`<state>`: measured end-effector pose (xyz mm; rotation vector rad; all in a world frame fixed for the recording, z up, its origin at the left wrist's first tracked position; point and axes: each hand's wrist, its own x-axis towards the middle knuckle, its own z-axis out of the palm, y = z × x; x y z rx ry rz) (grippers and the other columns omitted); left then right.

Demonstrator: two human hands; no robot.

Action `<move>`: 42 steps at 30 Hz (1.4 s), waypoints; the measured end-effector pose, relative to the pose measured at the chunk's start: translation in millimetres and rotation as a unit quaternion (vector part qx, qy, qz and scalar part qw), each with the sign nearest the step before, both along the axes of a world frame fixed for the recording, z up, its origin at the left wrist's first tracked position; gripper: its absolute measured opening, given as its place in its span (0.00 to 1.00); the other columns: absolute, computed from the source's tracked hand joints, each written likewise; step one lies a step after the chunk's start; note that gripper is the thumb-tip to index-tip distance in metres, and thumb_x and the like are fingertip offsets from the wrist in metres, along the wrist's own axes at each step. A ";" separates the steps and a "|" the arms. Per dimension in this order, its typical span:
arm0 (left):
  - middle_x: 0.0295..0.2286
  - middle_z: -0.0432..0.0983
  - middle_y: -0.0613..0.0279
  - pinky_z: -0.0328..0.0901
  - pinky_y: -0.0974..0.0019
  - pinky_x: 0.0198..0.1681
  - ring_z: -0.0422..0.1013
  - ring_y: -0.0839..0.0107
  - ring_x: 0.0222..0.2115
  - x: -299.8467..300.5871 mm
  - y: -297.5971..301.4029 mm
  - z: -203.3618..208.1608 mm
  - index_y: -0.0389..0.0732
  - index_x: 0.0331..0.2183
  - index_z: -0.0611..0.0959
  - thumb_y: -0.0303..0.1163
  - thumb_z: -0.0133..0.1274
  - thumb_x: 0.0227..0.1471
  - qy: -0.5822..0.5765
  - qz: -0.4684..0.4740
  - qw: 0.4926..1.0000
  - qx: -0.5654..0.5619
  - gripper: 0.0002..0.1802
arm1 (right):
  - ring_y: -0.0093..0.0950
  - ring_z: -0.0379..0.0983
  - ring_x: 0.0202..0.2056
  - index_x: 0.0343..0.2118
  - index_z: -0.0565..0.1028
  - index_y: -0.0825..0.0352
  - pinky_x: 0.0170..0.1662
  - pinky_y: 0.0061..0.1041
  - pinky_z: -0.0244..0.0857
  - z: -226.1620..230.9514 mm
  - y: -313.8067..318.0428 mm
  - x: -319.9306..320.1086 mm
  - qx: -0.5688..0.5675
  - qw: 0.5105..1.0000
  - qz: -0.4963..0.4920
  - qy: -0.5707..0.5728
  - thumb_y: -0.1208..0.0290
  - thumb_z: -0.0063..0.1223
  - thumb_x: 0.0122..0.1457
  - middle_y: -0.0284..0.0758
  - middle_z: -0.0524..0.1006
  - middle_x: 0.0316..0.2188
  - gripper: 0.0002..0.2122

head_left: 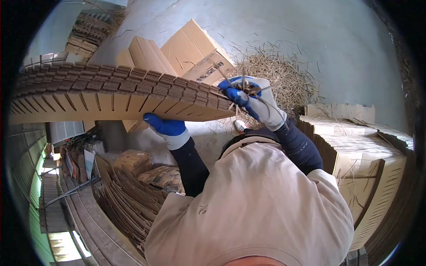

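A thick stack of slotted cardboard sheets (84, 99) stretches from the left rim to the middle, its notched brown edges facing up. My left hand (166, 127), in a blue and white glove, holds the stack from its near lower side; part of the fingers is hidden. At the stack's right end, my right hand (257, 102), gloved alike, is closed around a bunch of thin cardboard strips (248, 88) that stick out in several directions. Beyond that hand, a heap of loose cardboard strips (284, 73) lies on the floor.
Cardboard boxes (191, 48) stand beyond the stack. On the right are tall piles of slotted cardboard (368, 164). Folded cardboard sheets (128, 199) and a small carton (133, 162) lie at lower left. More stacked cardboard (91, 31) stands far left, with scraps scattered on the grey floor (355, 57).
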<state>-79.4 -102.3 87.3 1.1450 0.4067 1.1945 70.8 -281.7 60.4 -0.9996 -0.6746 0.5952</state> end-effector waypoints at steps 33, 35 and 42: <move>0.59 0.62 0.54 0.59 0.51 0.61 0.62 0.57 0.57 -6.3 8.8 3.1 0.44 0.61 0.64 0.63 0.55 0.52 0.054 -0.009 0.997 0.050 0.45 | 0.18 0.75 0.38 0.47 0.77 0.74 0.40 0.20 0.70 -29.0 0.0 1.8 0.011 0.994 0.000 -0.105 0.75 0.60 0.58 0.37 0.82 0.38 0.15; 0.59 0.62 0.54 0.59 0.51 0.61 0.62 0.56 0.57 -3.8 5.7 -2.3 0.45 0.61 0.64 0.62 0.55 0.52 0.028 -0.001 0.999 0.014 0.45 | 0.20 0.76 0.31 0.43 0.80 0.73 0.33 0.21 0.70 -27.4 -1.7 -0.5 -0.024 0.999 0.001 -0.043 0.75 0.57 0.59 0.39 0.81 0.32 0.11; 0.59 0.61 0.53 0.59 0.51 0.62 0.62 0.57 0.58 -3.4 -1.1 -3.7 0.44 0.61 0.63 0.61 0.53 0.54 0.063 0.009 0.997 0.034 0.44 | 0.35 0.75 0.21 0.22 0.76 0.68 0.25 0.25 0.66 -28.4 2.3 2.8 -0.139 0.924 -0.161 -0.318 0.78 0.58 0.52 0.43 0.77 0.22 0.04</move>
